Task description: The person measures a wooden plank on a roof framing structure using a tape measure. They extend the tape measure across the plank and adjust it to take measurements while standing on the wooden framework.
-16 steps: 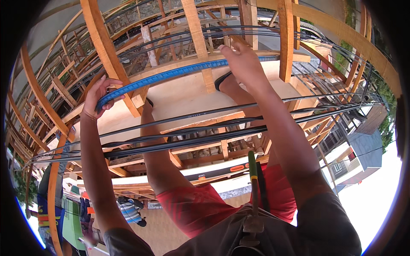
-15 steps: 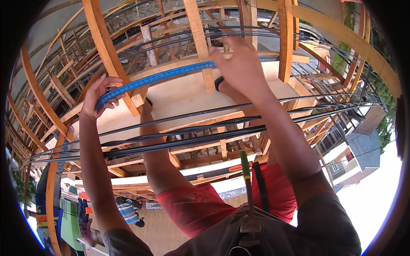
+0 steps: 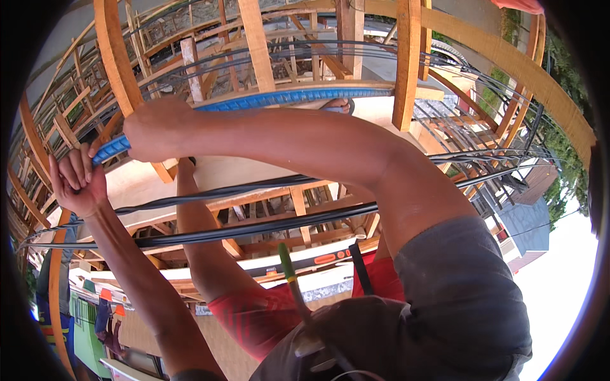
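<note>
A long blue ribbed bar [image 3: 267, 98] runs across the upper part of the head view, bent by the lens, toward a wooden post on the right. My right hand [image 3: 157, 130] is closed in a fist round it, the arm reaching across to the left. Below and left of that fist, my left hand [image 3: 81, 176] has its fingers curled at the bar's left end. Its palm faces up, and the very tip of the bar is hidden by the fingers. My right forearm covers part of the bar's lower edge.
Black cables [image 3: 267, 223] cross between my body and the bar. Upright wooden posts [image 3: 406, 70] stand along a pale board [image 3: 222, 168]. A level with orange parts [image 3: 327, 258] lies on a ledge below. A green-handled tool [image 3: 286, 260] hangs at my front.
My right hand has swung from the right of centre to the left and closed round the blue bar. My left hand has shifted left and down, and the bar's left end with it.
</note>
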The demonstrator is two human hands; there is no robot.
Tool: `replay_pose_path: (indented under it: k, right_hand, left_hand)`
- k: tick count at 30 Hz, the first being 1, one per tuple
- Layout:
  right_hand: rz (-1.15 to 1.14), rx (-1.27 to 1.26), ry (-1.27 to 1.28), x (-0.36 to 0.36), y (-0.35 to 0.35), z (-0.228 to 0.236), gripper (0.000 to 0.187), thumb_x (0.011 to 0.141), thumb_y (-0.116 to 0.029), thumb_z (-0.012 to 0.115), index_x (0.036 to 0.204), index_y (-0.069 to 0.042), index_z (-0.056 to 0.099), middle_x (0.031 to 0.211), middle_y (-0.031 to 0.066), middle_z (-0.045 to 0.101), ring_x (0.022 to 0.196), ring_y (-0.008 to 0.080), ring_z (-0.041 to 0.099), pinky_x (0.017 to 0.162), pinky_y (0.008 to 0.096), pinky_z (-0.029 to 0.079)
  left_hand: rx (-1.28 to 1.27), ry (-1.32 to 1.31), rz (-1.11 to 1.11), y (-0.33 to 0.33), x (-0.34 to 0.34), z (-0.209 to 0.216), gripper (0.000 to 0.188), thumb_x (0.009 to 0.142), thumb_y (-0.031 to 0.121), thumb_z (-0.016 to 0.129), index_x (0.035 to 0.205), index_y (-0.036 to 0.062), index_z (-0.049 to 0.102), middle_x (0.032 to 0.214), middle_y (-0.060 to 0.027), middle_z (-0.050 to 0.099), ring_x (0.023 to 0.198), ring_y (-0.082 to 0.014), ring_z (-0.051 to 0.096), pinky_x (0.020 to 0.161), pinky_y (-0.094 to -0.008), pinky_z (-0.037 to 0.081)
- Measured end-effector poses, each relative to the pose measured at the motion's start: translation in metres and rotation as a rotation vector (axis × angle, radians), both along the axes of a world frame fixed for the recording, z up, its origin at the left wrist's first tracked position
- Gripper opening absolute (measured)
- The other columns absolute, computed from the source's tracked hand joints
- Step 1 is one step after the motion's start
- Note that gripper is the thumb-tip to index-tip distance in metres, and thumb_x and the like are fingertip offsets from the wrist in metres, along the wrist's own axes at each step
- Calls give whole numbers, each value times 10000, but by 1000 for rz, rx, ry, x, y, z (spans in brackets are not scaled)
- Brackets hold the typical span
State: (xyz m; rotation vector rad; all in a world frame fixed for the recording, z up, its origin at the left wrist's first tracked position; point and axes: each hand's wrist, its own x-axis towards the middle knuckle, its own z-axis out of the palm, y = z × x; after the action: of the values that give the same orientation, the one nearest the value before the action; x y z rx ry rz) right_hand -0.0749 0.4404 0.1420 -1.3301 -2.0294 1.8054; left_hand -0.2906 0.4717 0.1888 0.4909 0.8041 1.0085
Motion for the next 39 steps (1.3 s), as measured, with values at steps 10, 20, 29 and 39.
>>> replay_pose_path:
  k: [10, 20, 29, 39]
  right_hand:
    - [18, -99, -76, -5, 6, 24, 313, 798, -315, 675, 876, -23, 754, 870, 183, 724, 816, 342, 719, 707, 452, 569]
    - [20, -90, -174, -72, 5, -2, 272, 802, -259, 629, 875, -29, 755, 877, 170, 733, 834, 334, 723, 755, 448, 564]
    - [12, 6, -133, -12, -7, 9, 304, 812, -361, 674, 819, -68, 755, 777, 154, 718, 719, 340, 710, 649, 468, 567]
    - [77, -36, -218, -23, -33, 8, 296, 805, -332, 675, 819, -43, 741, 789, 184, 707, 778, 367, 706, 692, 469, 568]
  left_hand:
    - [-77, 84, 89, -18, -2, 8, 591, 1048, 336, 305, 487, 150, 335, 469, -4, 293, 531, -134, 315, 762, -341, 349]
    - [-154, 40, 48, -13, -66, -20, 581, 1030, 310, 362, 471, 156, 325, 459, -12, 287, 509, -135, 318, 792, -331, 358]
    - [-63, -29, 10, -20, -8, -7, 580, 1060, 251, 287, 488, 175, 354, 467, 14, 286, 530, -133, 328, 813, -343, 368]
    - [-305, -55, -125, -45, -16, -10, 700, 1093, 359, 210, 444, 134, 347, 450, -17, 323, 497, -152, 347, 922, -363, 381]
